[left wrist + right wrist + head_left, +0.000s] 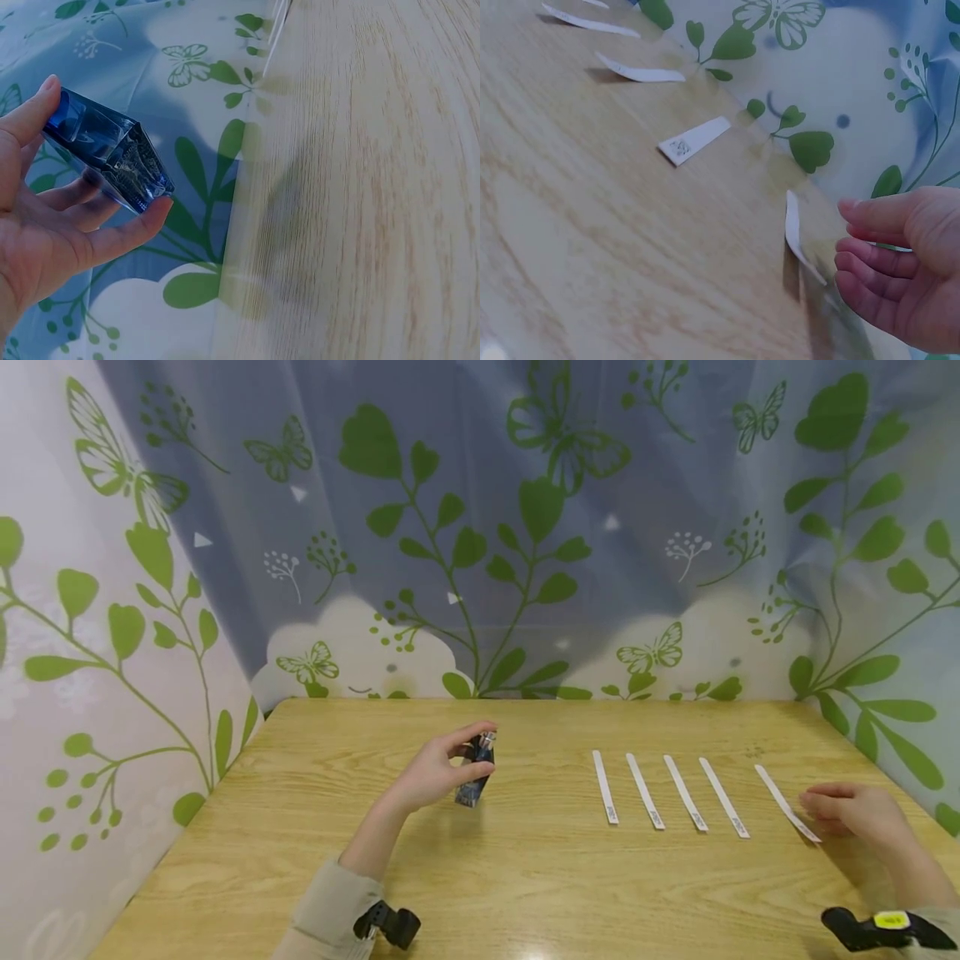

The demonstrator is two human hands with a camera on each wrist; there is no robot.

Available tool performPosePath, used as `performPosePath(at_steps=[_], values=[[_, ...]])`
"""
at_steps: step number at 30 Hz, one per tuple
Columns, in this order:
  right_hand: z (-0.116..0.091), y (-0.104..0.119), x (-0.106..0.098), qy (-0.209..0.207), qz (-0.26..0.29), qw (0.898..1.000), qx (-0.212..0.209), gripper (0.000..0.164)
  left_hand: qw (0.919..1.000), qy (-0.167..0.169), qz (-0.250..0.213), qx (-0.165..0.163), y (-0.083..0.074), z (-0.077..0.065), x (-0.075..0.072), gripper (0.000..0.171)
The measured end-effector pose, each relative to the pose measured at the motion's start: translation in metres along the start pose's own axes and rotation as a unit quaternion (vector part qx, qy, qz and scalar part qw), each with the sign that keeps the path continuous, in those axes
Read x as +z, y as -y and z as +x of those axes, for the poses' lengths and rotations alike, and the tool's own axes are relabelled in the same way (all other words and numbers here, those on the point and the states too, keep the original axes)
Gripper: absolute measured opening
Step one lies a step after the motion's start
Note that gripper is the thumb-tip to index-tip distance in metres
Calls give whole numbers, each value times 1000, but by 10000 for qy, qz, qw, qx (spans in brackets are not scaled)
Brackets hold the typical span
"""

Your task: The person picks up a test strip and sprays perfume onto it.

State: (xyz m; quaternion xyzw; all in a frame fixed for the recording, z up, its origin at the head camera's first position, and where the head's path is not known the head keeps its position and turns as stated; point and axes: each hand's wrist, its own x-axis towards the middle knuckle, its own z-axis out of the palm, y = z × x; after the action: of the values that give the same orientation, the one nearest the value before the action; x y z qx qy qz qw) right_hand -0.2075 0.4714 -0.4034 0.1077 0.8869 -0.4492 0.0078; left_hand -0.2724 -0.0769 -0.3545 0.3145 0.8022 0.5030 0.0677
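Note:
My left hand holds a dark blue glass perfume bottle with a silvery top, tilted, above the table. Thumb and fingers grip its two ends, as the left wrist view shows on the faceted glass bottle. Over at the right, my right hand hovers beside the rightmost white paper strip, its fingers loosely curled with nothing visible between them. From the right wrist, that curved strip lies just apart from the fingertips.
Several more white strips, such as the leftmost strip, lie in a row on the wooden table, with small printed marks at their near ends. A leaf-and-butterfly patterned curtain closes off the back and sides.

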Motion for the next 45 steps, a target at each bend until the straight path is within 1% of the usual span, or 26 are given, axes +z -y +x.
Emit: performPosePath(at_steps=[5, 8, 11, 19, 24, 29, 35, 39, 40, 42, 45], values=[[-2, 14, -2, 29, -192, 9994, -278, 56, 10000, 7, -16, -3, 1, -1, 0, 55], [-1, 21, -2, 59, -376, 9988, -321, 58, 10000, 19, -27, 3, 1, -1, -1, 55], [0, 26, 0, 129, -442, 9982, -391, 59, 10000, 12, -11, -25, 0, -2, -1, 55], [5, 41, 10, 313, -515, 9965, -576, 61, 10000, -24, -33, 18, 1, -3, -1, 56], [8, 48, 19, 364, -427, 9963, -645, 60, 10000, -56, -48, -57, 2, -4, -1, 55], [12, 50, 32, 387, -56, 9962, -781, 59, 9999, -41, 18, -141, 2, -5, -1, 55], [14, 49, 46, 467, 62, 9961, -741, 58, 10000, 31, 30, -84, 2, -5, 0, 53], [17, 44, 54, 585, 462, 9948, -690, 61, 9999, 110, 48, -28, 2, -4, 0, 53], [18, 42, 55, 664, 576, 9935, -725, 58, 9999, 121, 62, -18, 2, -3, 1, 53], [19, 39, 56, 707, 541, 9938, -668, 60, 9999, 141, 51, 6, 2, -3, 1, 53], [18, 39, 58, 650, 88, 9958, -641, 59, 9998, 187, 6, 32, 2, -3, 2, 53]])
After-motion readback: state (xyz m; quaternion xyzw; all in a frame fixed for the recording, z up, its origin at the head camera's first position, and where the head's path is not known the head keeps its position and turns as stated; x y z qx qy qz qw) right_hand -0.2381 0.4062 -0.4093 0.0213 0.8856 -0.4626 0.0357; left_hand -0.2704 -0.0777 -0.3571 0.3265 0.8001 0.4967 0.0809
